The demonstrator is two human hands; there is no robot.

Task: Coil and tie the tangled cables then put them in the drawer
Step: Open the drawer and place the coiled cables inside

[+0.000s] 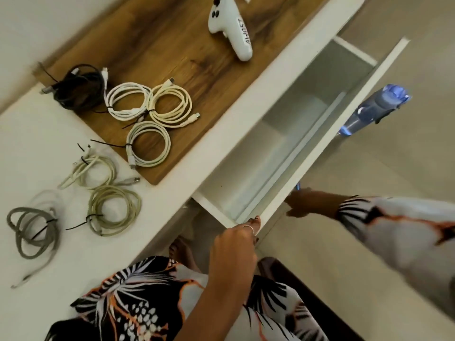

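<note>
The coiled cables are lying on the surface (81, 244), untouched and well apart from both hands. Three pale coils (147, 119) and a black bundle (78, 88) are sitting on the wooden board (172, 57) toward the far edge; two more tied coils (105, 190) and a grey coil (33, 232) are resting on the white part nearer the left edge. Most are showing a thin black tie around the loops.

Judging by their look, these are light, limp things: the loops will be sagging and swinging if lifted by one strand, and loose plug ends will be trailing. The best hold is likely at the tied spot, or with fingers through the whole ring.

The drawer (283, 134) is standing open at the front edge of the surface. The left hand (234, 244) is gripping the drawer's front panel near its close corner, fingers curled over the top rim. The right hand (307, 205) is reaching under or behind the same panel farther along; its fingers are hidden, so I cannot tell how they are lying.
</note>
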